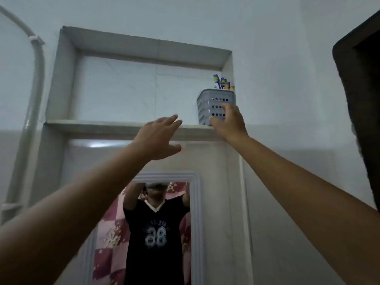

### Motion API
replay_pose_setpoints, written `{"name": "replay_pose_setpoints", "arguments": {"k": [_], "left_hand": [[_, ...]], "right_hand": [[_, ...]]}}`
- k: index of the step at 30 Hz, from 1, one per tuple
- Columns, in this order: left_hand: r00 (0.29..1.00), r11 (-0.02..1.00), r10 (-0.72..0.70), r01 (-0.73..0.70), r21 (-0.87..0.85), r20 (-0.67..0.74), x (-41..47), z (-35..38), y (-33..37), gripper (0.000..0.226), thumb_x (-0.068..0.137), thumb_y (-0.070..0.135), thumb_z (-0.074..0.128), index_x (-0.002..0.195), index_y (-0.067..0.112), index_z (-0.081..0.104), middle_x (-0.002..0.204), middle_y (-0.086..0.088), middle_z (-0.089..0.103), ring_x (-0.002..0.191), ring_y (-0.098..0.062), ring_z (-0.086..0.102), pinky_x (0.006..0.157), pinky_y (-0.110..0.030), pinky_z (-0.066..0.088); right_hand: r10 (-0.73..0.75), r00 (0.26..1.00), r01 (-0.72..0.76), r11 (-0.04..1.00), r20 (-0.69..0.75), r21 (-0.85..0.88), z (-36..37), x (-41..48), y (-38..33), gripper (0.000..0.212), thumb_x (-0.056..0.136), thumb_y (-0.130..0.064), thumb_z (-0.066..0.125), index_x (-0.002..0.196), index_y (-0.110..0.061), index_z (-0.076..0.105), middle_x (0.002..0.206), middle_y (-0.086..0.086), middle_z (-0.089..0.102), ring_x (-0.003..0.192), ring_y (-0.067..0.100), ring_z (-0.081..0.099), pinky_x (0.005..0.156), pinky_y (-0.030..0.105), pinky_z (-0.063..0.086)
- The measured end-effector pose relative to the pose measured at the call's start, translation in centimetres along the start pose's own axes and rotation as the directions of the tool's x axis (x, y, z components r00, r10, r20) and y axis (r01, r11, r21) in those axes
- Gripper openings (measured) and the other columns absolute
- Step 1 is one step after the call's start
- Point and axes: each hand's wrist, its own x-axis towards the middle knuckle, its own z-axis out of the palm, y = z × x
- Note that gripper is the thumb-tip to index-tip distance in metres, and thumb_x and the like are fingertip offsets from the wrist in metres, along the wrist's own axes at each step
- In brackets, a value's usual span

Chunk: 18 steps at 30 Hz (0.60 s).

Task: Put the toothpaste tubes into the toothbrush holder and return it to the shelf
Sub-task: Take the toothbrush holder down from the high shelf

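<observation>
A grey perforated toothbrush holder stands upright at the right end of a recessed wall shelf. Several colourful toothbrush heads stick out of its top; I see no toothpaste tubes. My right hand reaches up to the holder, fingers and thumb around its lower right front, touching it. My left hand is raised in front of the shelf's edge, to the left of the holder, fingers spread and holding nothing.
The shelf is a tiled niche high on the wall. Below it hangs a white-framed mirror reflecting a person with raised arms. A grey pipe runs down the left wall. A dark door frame stands at the right.
</observation>
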Motion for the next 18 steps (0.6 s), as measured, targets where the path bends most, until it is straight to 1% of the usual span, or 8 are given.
{"name": "replay_pose_setpoints", "arguments": {"k": [2,4,6,8,10,12,15,18], "left_hand": [[0.998,0.999,-0.041,0.040,0.020,0.054,1.5,2.2,-0.2,0.085,0.090,0.055,0.050,0.157,0.021,0.009,0.167,-0.001,0.004,0.154,-0.022,0.013,0.122,-0.043,0.020],[0.991,0.996,-0.080,0.075,0.046,0.105,1.9,4.8,-0.8,0.087,0.091,0.055,0.048,0.157,0.022,0.001,0.167,-0.002,-0.006,0.155,-0.021,-0.001,0.124,-0.043,0.011],[0.995,0.995,-0.071,0.066,0.074,0.066,1.7,7.1,-1.6,0.089,0.092,0.051,0.048,0.156,0.023,-0.006,0.166,-0.001,-0.014,0.154,-0.020,-0.012,0.125,-0.043,0.005],[0.999,0.991,-0.047,0.046,0.127,0.006,1.4,8.5,-2.2,0.090,0.090,0.050,0.047,0.156,0.023,-0.008,0.165,-0.001,-0.016,0.153,-0.020,-0.014,0.127,-0.043,0.004],[0.999,0.987,-0.038,0.042,0.153,-0.027,1.3,8.9,-2.5,0.093,0.087,0.052,0.047,0.156,0.022,-0.008,0.165,-0.001,-0.016,0.153,-0.021,-0.014,0.127,-0.042,0.005],[0.999,0.991,-0.023,0.028,0.134,-0.039,1.4,8.8,-2.6,0.093,0.086,0.051,0.048,0.157,0.023,-0.005,0.165,0.000,-0.014,0.154,-0.020,-0.012,0.127,-0.042,0.006],[1.000,0.998,-0.020,0.021,0.067,-0.021,1.4,8.0,-2.9,0.089,0.087,0.050,0.049,0.157,0.026,-0.001,0.165,0.004,-0.012,0.154,-0.016,-0.011,0.127,-0.041,0.006],[1.000,0.999,-0.022,0.022,0.028,0.018,1.5,7.2,-2.9,0.085,0.089,0.049,0.047,0.156,0.028,0.000,0.165,0.005,-0.011,0.154,-0.014,-0.009,0.127,-0.041,0.007]], "right_hand": [[0.045,0.998,-0.046,0.998,-0.041,-0.037,1.0,2.0,0.8,0.069,0.091,-0.039,0.069,0.148,-0.008,0.043,0.149,0.013,0.046,0.135,0.031,0.050,0.105,0.038,0.049],[0.123,0.991,-0.125,0.991,-0.051,-0.045,2.3,3.5,1.1,0.088,0.086,-0.050,0.073,0.153,-0.006,0.036,0.151,0.015,0.042,0.138,0.033,0.046,0.112,0.049,0.048],[0.202,0.977,-0.206,0.976,-0.070,-0.063,3.7,4.9,1.3,0.110,0.079,-0.060,0.077,0.159,-0.006,0.025,0.155,0.016,0.036,0.142,0.035,0.041,0.115,0.052,0.044],[0.232,0.966,-0.243,0.966,-0.113,-0.093,4.6,6.0,1.5,0.123,0.074,-0.066,0.079,0.162,-0.007,0.017,0.158,0.016,0.034,0.144,0.037,0.039,0.115,0.054,0.041],[0.269,0.951,-0.282,0.957,-0.155,-0.072,5.3,7.1,1.4,0.127,0.070,-0.067,0.082,0.161,-0.007,0.016,0.157,0.016,0.034,0.144,0.036,0.040,0.113,0.055,0.041],[0.304,0.936,-0.316,0.948,-0.176,-0.042,5.8,7.9,1.2,0.130,0.067,-0.063,0.086,0.161,-0.007,0.016,0.156,0.015,0.035,0.143,0.036,0.041,0.112,0.055,0.040],[0.354,0.917,-0.360,0.933,-0.182,0.003,5.8,8.3,0.7,0.131,0.062,-0.060,0.090,0.159,-0.008,0.019,0.154,0.014,0.037,0.141,0.036,0.043,0.111,0.056,0.042],[0.363,0.913,-0.361,0.931,-0.188,0.042,4.9,7.8,0.0,0.131,0.056,-0.062,0.090,0.156,-0.010,0.024,0.152,0.011,0.038,0.141,0.033,0.042,0.109,0.057,0.045]]}}
